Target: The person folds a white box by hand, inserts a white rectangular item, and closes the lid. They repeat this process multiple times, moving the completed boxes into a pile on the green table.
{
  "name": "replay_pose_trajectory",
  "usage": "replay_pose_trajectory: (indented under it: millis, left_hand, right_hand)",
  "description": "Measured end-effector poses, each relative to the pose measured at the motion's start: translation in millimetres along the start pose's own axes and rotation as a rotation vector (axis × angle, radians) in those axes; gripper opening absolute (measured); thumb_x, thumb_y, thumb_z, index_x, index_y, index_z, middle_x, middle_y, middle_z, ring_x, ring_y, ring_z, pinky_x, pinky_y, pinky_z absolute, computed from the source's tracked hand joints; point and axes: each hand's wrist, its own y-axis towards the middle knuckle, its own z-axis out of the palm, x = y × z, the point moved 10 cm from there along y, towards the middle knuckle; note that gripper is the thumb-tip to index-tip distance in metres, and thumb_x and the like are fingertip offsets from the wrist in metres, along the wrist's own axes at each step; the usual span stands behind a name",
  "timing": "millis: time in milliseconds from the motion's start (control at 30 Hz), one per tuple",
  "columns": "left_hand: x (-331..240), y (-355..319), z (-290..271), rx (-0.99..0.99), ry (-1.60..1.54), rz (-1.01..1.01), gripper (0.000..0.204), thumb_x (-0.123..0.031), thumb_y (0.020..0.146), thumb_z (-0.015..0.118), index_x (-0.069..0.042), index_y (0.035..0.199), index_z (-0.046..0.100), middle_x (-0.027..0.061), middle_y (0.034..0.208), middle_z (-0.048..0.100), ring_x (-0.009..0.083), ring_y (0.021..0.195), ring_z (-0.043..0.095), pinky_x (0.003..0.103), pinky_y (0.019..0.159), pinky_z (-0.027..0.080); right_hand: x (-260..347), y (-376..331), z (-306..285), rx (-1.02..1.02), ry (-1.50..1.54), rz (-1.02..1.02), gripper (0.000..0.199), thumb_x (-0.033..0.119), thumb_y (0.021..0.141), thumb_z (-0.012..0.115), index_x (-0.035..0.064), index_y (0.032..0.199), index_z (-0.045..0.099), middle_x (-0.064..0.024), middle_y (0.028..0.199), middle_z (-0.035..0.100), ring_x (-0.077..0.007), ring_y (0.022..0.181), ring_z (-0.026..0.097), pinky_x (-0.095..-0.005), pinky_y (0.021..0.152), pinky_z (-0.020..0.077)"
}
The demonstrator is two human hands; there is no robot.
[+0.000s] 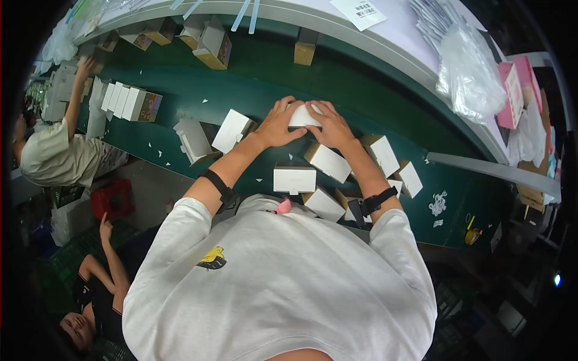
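A small white cardboard box (pixel 303 117) lies on the dark green conveyor belt (pixel 253 90), between both hands, its long axis running roughly left to right across the belt. Only its plain white top and a curved edge show; the rest is covered. The left hand (pixel 280 123) curls over its left end, fingers bent and pressed onto it. The right hand (pixel 330 125) grips the right end the same way. More white rectangular cartons (pixel 294 179) lie just beside the forearms, nearer the body.
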Motion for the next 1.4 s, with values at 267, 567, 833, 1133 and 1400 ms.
replay_pose_trajectory:
  millis: [267, 567, 833, 1133, 1400]
  left_hand:
    - [-2.0, 8.5, 8.9, 0.06, -0.053, -0.006, 0.084, -0.036, 0.088, 0.079, -0.008, 0.155, 0.039, 0.0249, 0.15, 0.037, 0.0482, 0.139, 0.04, 0.05, 0.118, 0.036]
    - [14.2, 137.2, -59.4, -0.401, 0.093, -0.153, 0.069, -0.034, 0.089, 0.077, 0.002, 0.143, 0.053, 0.0254, 0.146, 0.05, 0.0442, 0.134, 0.049, 0.051, 0.113, 0.042]
    - [62.6, 198.8, -54.8, -0.347, 0.286, -0.057, 0.046, -0.018, 0.092, 0.069, -0.002, 0.134, 0.06, 0.0279, 0.134, 0.062, 0.0462, 0.127, 0.055, 0.054, 0.109, 0.045]
    - [33.5, 57.9, -218.5, -0.557, 0.121, -0.319, 0.023, -0.014, 0.088, 0.07, 0.002, 0.102, 0.064, 0.0281, 0.09, 0.071, 0.05, 0.093, 0.068, 0.056, 0.081, 0.054]
    - [21.6, -177.9, -382.4, -0.978, 0.349, -0.422, 0.027, -0.02, 0.095, 0.069, 0.005, 0.101, 0.059, 0.0337, 0.089, 0.066, 0.0546, 0.087, 0.065, 0.053, 0.073, 0.051]
  right_hand:
    - [-3.3, -6.5, -17.9, 0.107, -0.052, 0.017, 0.078, 0.017, 0.082, 0.083, 0.0051, 0.152, 0.051, -0.0133, 0.146, 0.056, -0.0339, 0.14, 0.048, -0.043, 0.117, 0.0431]
    - [-74.1, -62.1, -76.7, 0.278, -0.532, 0.401, 0.076, 0.01, 0.074, 0.086, 0.009, 0.143, 0.052, -0.0114, 0.145, 0.057, -0.0295, 0.142, 0.049, -0.0591, 0.126, 0.0273]
    - [-36.3, -77.0, -124.8, -0.161, -0.118, 0.391, 0.062, 0.012, 0.084, 0.078, 0.0045, 0.142, 0.058, -0.0135, 0.136, 0.063, -0.0325, 0.131, 0.057, -0.0554, 0.116, 0.0392]
    - [43.1, -16.5, -42.3, -0.268, 0.839, 0.392, 0.044, 0.014, 0.095, 0.074, 0.0015, 0.136, 0.063, -0.0148, 0.117, 0.069, -0.019, 0.104, 0.069, -0.0323, 0.089, 0.0555]
    - [168.1, 40.9, 42.1, 0.034, 0.272, 0.155, 0.08, 0.024, 0.082, 0.087, 0.006, 0.151, 0.05, -0.0214, 0.144, 0.053, -0.0345, 0.135, 0.053, -0.0494, 0.113, 0.0453]
